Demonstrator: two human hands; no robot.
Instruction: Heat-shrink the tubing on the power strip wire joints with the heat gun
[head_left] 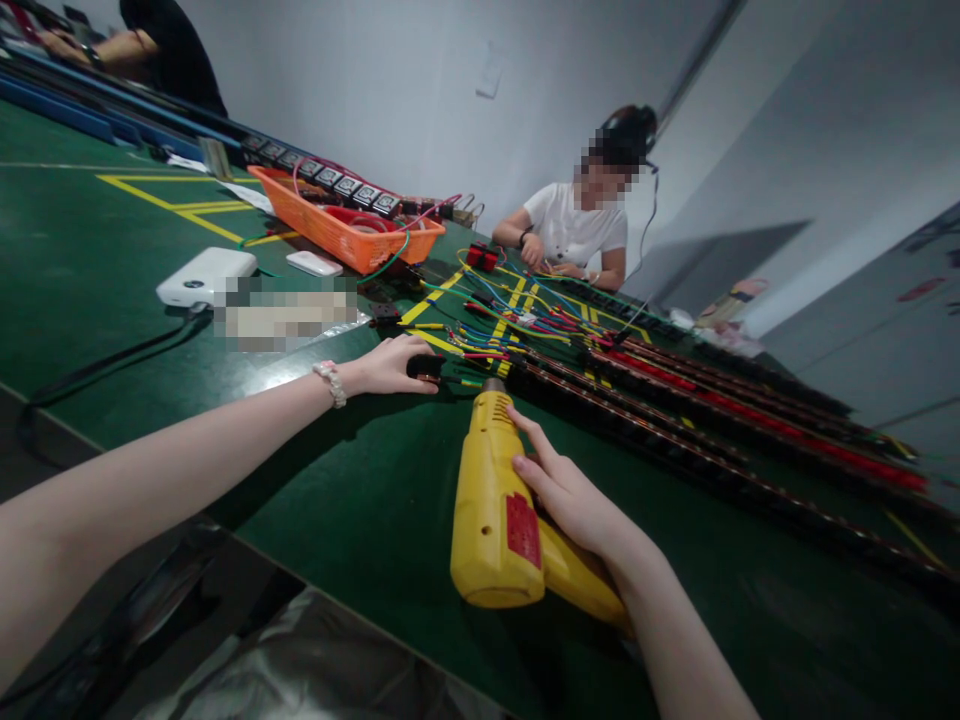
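My right hand [566, 495] is wrapped round the handle of a yellow heat gun [484, 500] with a red label. Its metal nozzle [493, 384] points away from me, close to a green-and-yellow wire [471, 383]. My left hand [394, 366], with a beaded bracelet on the wrist, is closed on a small black part [424, 367] that the wire runs into. What exactly that part is, I cannot make out. Beyond the nozzle, several coloured wires [487, 340] fan out from the ends of long black strips [637, 425].
An orange basket [360, 250] holding wires and sockets stands at the back left. Nearer lie a white power bank [206, 278] with a black cable and a small white object [314, 264]. Across the green table [360, 520] sits a person in white [581, 225]; another is at far left.
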